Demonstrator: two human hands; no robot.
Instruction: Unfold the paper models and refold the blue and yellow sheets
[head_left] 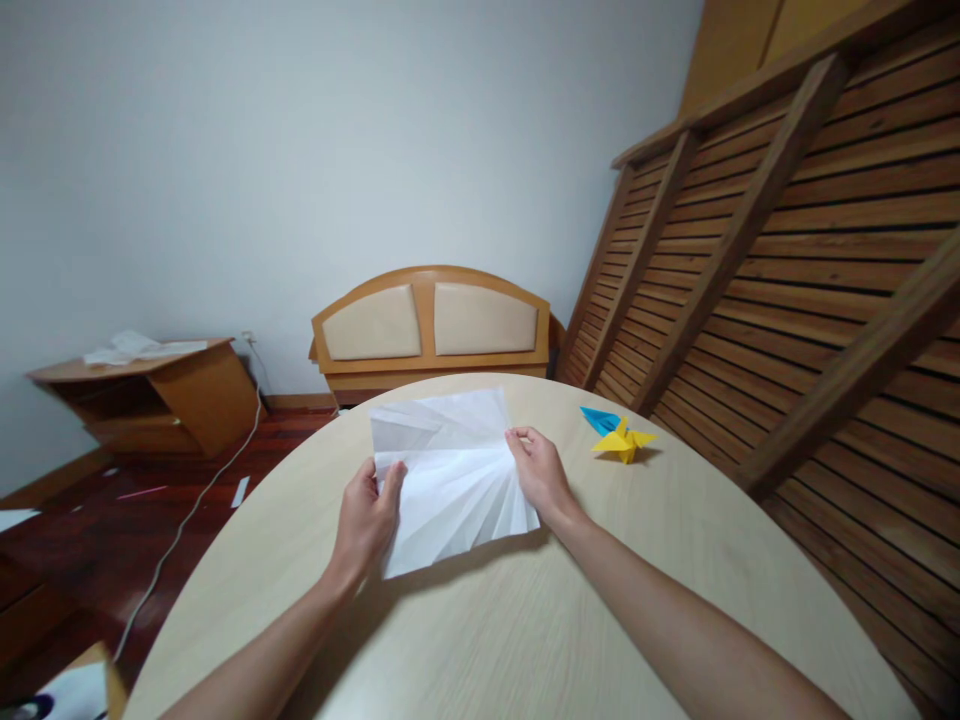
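Note:
A white sheet of paper point(442, 490), marked with many fan-like creases and one fold line across its middle, is held a little above the round table. My left hand point(367, 515) grips its left edge, thumb on top and fingers behind. At the opposite edge, my right hand point(538, 470) pinches the paper near the end of the cross fold. To the right of that hand lie a yellow origami bird point(624, 440) and, just behind it, a blue folded paper piece point(600, 418).
The round pale wood table point(675, 570) spans the foreground. Slatted wooden panels point(810, 260) lean along the right side. Beyond the table is a padded headboard point(431, 315). At left, a low wooden cabinet point(195, 400) carries crumpled white sheets point(135, 347), and a cable point(196, 510) crosses the floor.

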